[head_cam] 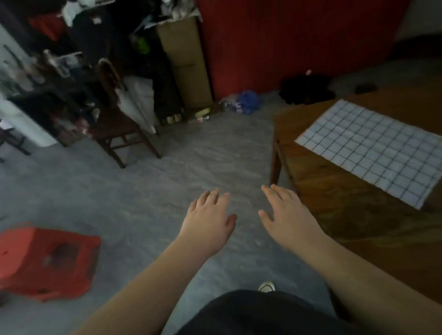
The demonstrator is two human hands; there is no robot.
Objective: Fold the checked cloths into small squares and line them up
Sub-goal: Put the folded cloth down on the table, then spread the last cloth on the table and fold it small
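Note:
A white cloth with a dark checked grid [375, 151] lies spread flat on the brown wooden table [345, 212] at the right. My left hand [208, 219] is held out over the grey floor, fingers straight, holding nothing. My right hand [287, 215] hovers beside it near the table's left edge, fingers also straight and empty. Both hands are well short of the cloth and touch nothing.
A red plastic stool [43, 263] stands on the floor at the lower left. A dark wooden chair [120, 121], a cardboard box [186, 64] and cluttered shelves line the back. A red panel [297, 35] stands behind the table. Grey floor lies between.

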